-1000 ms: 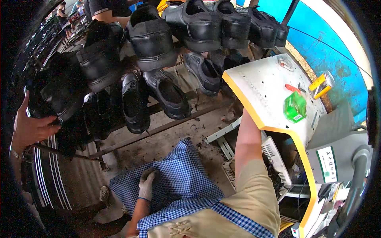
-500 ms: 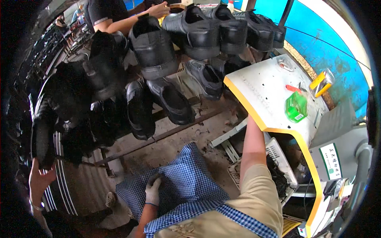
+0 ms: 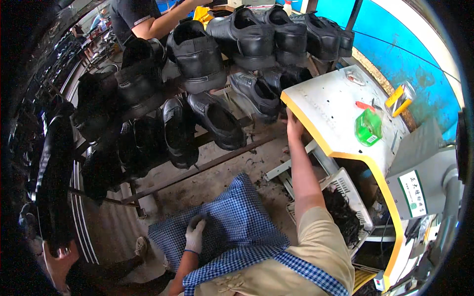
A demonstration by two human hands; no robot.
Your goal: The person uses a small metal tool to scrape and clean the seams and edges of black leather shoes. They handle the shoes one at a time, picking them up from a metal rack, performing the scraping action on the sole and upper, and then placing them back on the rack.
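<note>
My left hand, in a white glove with dark grey fingers, rests on the blue-and-white checked apron over my lap. Its thumb stands apart from the fingers and I see nothing held. My bare right hand reaches forward beside the yellow-edged white tabletop, whose edge partly hides its fingers. Nearest to it is a black leather shoe on the lower rack level; whether they touch is unclear. More black shoes stand close by, among them a lower-level shoe and an upper-level shoe.
On the tabletop lie a green cut-open container, a red-handled tool and a yellow can. Below is a white crate of black scraps. Another person's hand grips something dark at lower left; a person's arm shows behind the rack.
My right hand has come out from under the tabletop, moving forward and left toward the shoe rack. My left hand stays on the apron. The person behind the rack has shifted their arm.
</note>
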